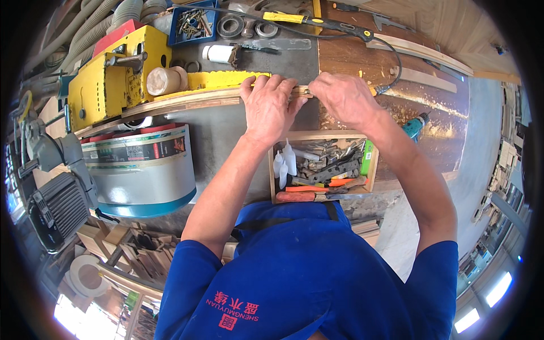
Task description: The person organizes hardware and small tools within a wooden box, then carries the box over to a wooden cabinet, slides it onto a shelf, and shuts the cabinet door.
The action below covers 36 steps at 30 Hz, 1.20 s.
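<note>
A long, thin wooden strip [195, 102] runs from the yellow metal machine to the bench's middle. My left hand [266, 107] is closed round it near its right end, fingers over the top and thumb on the near side. Against that end, my right hand [347, 101] has its fingertips pinched together. A small, dark metallic piece [306, 92] shows between the two hands; its kind is too small to tell. What the right fingertips hold is mostly hidden.
The yellow machine [107, 85] stands left, above a grey-and-teal drum [144, 181]. An open drawer [273, 170] of tools and white bottles is below my hands. A green drill [415, 126], a corded yellow-and-black tool [340, 26] and a blue parts bin [211, 35] lie around; sawdust covers the right side.
</note>
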Available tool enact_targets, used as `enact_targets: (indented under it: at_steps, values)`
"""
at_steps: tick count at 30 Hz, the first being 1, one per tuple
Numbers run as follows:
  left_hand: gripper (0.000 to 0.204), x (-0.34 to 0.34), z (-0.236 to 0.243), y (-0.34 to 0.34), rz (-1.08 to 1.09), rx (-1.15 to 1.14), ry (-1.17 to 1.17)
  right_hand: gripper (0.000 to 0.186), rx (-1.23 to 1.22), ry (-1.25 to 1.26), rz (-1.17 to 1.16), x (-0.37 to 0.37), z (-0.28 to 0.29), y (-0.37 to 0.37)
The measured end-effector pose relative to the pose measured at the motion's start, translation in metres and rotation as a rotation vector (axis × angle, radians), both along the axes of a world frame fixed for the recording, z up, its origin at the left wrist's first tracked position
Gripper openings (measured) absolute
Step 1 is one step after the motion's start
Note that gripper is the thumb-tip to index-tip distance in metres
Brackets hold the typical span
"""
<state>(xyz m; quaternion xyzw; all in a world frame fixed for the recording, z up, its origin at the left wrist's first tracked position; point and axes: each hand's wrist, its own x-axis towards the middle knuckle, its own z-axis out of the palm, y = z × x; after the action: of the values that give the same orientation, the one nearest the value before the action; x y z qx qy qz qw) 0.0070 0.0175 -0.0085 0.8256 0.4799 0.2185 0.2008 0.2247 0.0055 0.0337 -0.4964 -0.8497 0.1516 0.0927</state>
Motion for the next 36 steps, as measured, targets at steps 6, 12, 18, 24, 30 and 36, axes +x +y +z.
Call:
enact_targets:
  at_steps: [6, 12, 18, 24, 30, 36]
  values:
    - [0.039, 0.002, -0.001, -0.001, 0.010, 0.012, 0.001, 0.009, -0.073, 0.115, -0.144, -0.010, 0.002, -0.005]
    - [0.035, 0.003, -0.002, 0.000, 0.019, 0.024, 0.001, 0.013, -0.122, 0.087, -0.210, -0.016, 0.003, -0.005]
    - [0.037, 0.003, -0.001, -0.001, 0.001, 0.034, 0.041, 0.016, -0.286, 0.068, -0.322, -0.022, 0.011, 0.001]
    - [0.033, 0.004, -0.003, 0.000, 0.013, 0.051, 0.063, 0.020, -0.481, 0.248, -0.590, -0.036, 0.019, 0.003]
    - [0.034, 0.002, -0.006, 0.001, -0.010, 0.070, 0.064, 0.022, -0.365, 0.073, -0.459, -0.031, 0.019, -0.002]
    - [0.033, 0.004, -0.008, 0.001, -0.022, 0.081, 0.059, 0.025, -0.380, -0.085, -0.345, -0.030, 0.029, 0.002]
